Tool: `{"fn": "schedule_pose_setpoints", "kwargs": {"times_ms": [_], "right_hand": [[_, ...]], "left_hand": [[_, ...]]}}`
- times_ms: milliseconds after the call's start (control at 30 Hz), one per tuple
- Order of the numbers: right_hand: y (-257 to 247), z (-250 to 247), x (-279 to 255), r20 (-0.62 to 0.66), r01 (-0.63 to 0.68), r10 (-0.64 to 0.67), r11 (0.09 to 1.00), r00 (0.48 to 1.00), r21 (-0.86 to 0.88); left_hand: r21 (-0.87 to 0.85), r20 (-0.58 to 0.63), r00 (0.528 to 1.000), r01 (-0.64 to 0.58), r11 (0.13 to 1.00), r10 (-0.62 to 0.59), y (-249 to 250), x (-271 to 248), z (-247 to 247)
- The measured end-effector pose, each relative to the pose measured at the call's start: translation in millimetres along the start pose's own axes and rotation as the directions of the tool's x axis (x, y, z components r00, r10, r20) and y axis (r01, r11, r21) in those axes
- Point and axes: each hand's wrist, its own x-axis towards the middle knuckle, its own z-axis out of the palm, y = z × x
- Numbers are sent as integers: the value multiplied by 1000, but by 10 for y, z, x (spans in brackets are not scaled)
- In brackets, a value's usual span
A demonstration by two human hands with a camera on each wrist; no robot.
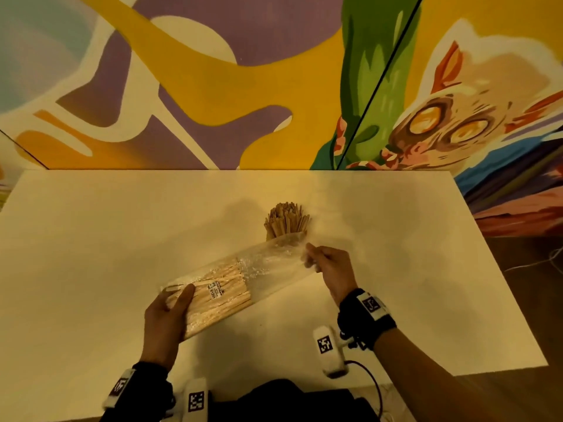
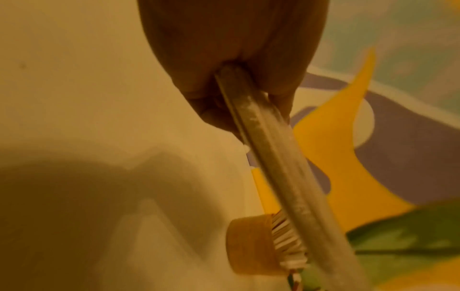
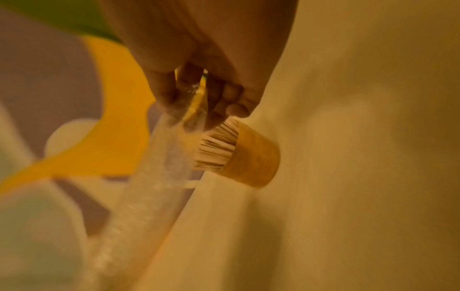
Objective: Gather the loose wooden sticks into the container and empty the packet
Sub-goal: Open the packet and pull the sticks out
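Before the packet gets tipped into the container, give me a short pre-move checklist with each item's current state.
1. Left hand grips the filled end of the packet: ok.
2. Right hand pinches the packet's empty end: ok.
3. Packet's far end points toward the container: ok.
4. Packet mouth open: cannot tell, plastic is blurred.
5. Container upright on the table: ok.
6. Room left in the container: not ok, the sticks in it already look tightly packed.
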Motion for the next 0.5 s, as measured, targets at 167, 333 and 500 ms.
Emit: {"fn": "schedule_pose_setpoints", "kwargs": {"times_ms": [167, 333, 500], "right_hand": [[-54, -68, -105, -7, 206, -209, 967, 978, -150], [-169, -71, -178, 77, 307, -297, 931, 952, -199], [-196, -66, -121, 59, 265, -260, 955, 964, -133]], "left_hand": [[34, 12, 1000, -12, 999, 12, 21, 7, 32], [43, 14, 1000, 12, 999, -12, 16, 7, 52], [83, -2, 1000, -24, 996, 25, 11, -20, 58]]}}
